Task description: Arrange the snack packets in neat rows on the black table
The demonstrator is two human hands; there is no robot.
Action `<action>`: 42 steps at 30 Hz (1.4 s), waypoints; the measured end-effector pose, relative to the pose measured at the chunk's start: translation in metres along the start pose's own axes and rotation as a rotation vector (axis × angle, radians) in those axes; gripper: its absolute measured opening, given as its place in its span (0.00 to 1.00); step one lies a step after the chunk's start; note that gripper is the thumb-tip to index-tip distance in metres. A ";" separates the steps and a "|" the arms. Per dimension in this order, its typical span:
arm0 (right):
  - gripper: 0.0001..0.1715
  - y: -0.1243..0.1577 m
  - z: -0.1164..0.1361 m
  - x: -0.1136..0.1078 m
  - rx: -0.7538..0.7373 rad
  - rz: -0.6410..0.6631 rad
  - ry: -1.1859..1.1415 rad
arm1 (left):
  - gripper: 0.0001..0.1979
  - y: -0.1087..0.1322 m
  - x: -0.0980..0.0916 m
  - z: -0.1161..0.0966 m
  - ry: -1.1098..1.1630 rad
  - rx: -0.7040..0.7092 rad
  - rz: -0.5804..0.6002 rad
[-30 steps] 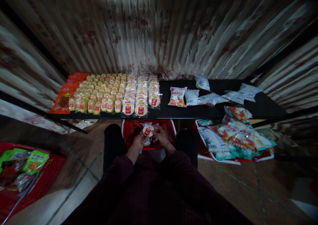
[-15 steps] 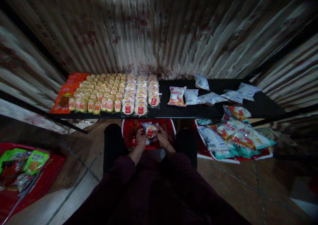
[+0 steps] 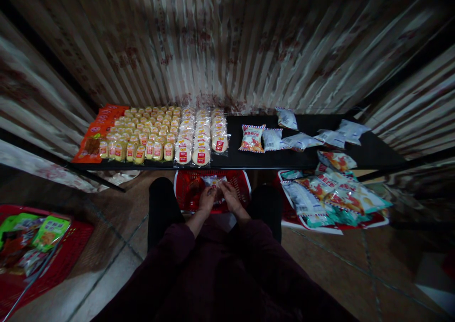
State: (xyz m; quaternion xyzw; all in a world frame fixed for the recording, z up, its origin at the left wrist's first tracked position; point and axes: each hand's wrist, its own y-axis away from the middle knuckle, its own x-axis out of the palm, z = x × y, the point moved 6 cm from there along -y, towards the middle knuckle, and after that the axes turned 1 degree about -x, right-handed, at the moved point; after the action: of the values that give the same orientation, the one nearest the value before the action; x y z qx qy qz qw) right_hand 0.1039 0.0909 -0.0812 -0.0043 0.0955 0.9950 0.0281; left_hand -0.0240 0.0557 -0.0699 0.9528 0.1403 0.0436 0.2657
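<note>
Both of my hands are over the red basket (image 3: 248,182) between my knees. My left hand (image 3: 208,199) has its fingers bent in and pinched together. Close beside it, my right hand (image 3: 231,196) is closed too, fingertips almost meeting the left ones. They grip a clear-wrapped round cracker packet (image 3: 220,196), mostly hidden by the fingers and tilted so its face does not show. Just beyond the fingertips, another shiny wrapper (image 3: 213,179) lies in the basket. Rows of similar round cracker packets (image 3: 201,156) stand on the black shelf (image 3: 234,161) ahead.
Small yellow wrapped cakes (image 3: 149,132) and orange bags (image 3: 88,147) fill the shelf's left part. White-and-blue snack bags (image 3: 252,138) lie along its right part. A heaped basket (image 3: 334,196) stands at right, another red basket (image 3: 76,244) at left. A striped curtain (image 3: 213,42) hangs behind.
My hands have drawn closer together. The round packet, whose red label faced up between them, has turned and is now mostly covered by my fingers.
</note>
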 end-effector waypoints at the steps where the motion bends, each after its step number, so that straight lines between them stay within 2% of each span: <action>1: 0.27 0.001 0.002 0.001 0.010 0.000 -0.012 | 0.06 0.001 0.000 0.000 0.013 -0.005 0.009; 7: 0.26 0.006 0.006 0.008 0.047 0.021 -0.043 | 0.14 -0.001 -0.003 0.007 0.091 -0.053 -0.014; 14: 0.28 0.008 0.005 0.009 0.019 -0.017 0.007 | 0.10 -0.003 -0.005 0.010 0.195 -0.132 -0.006; 23: 0.16 0.015 0.028 -0.002 -0.122 -0.076 0.204 | 0.12 0.009 -0.005 -0.004 0.286 -0.115 0.040; 29: 0.16 0.021 0.048 -0.005 -0.198 -0.105 0.319 | 0.17 0.015 -0.002 -0.012 0.321 -0.083 0.069; 35: 0.18 0.026 0.075 -0.006 -0.301 -0.129 0.529 | 0.19 0.026 0.004 -0.025 0.316 -0.019 0.112; 39: 0.19 0.032 0.093 -0.005 -0.334 -0.141 0.636 | 0.17 0.033 0.007 -0.036 0.295 0.060 0.117; 42: 0.21 0.036 0.103 -0.006 -0.321 -0.150 0.656 | 0.12 0.038 0.008 -0.046 0.232 0.154 0.108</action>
State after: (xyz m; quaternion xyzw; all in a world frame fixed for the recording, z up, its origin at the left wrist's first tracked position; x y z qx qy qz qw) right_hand 0.1071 0.0746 0.0270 -0.3344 -0.0583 0.9382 0.0679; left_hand -0.0145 0.0499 -0.0106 0.9650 0.1218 0.1568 0.1712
